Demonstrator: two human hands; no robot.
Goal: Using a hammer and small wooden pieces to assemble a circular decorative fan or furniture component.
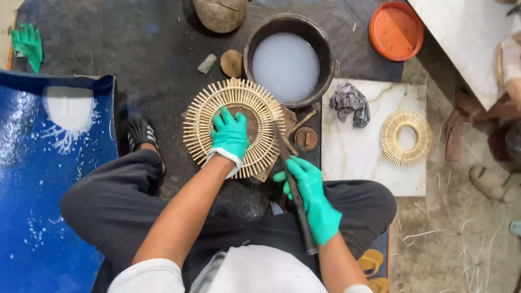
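Nearest, right hand [312, 198] in a green glove, fingers wrapped tight around a long dark blade-like tool [293, 187], handle running back toward the lap, tip reaching up to the right edge of the round stick frame [234, 126]. Just beyond, left hand [230, 133], also gloved green, fingers spread and pressed flat on the middle of that frame, pinning it against a wooden block on the dark ground cover [163, 49], between the bent knees. Likely trouble from here: blade skidding off the thin sticks toward the pinning fingers, close by; sticks splitting or snapping under too hard a stroke; frame turning under the palm if pressure eases. Round about: a small round wooden piece [306, 138] just right of the blade, a pale stone slab [358, 146] bearing a grey rag [350, 104] and a smaller finished ring of sticks [405, 137]. Farther off, a dark basin of milky water [286, 65] touching the frame's far edge, crowding any swing that way; an orange bowl [396, 30] beyond; a blue sheet [49, 163] well to the left, a spare green glove [27, 44] at its far corner.
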